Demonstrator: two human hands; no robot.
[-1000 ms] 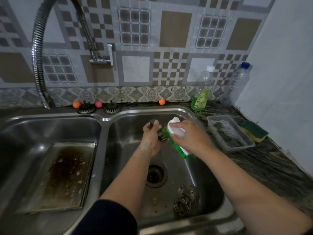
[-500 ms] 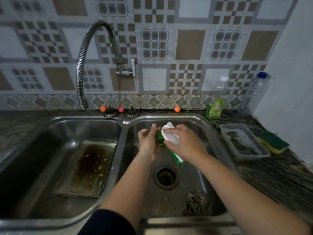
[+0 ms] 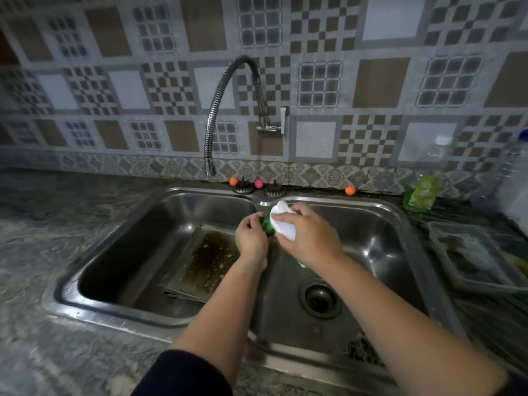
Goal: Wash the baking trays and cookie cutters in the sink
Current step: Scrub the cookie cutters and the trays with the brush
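My left hand [image 3: 251, 238] is closed around a small metal cookie cutter, which its fingers almost wholly hide. My right hand [image 3: 308, 238] grips a white-handled scrubbing brush [image 3: 281, 222] with green bristles, pressed against the left hand over the divider of the double sink [image 3: 400, 218]. A stained, soapy baking tray [image 3: 205, 258] lies tilted in the left basin. Several more cookie cutters [image 3: 361, 351] sit in the near right corner of the right basin.
A flexible chrome faucet [image 3: 213, 115] arcs from the tiled wall and ends over the left basin. A green dish-soap bottle [image 3: 421, 192] and a clear plastic container [image 3: 471, 252] stand on the right counter. The drain [image 3: 320, 299] is open in the right basin.
The view has swung left and back, so the sink sits further right in frame. Both hands have shifted left from over the right basin to the divider, still pressed together with the brush.
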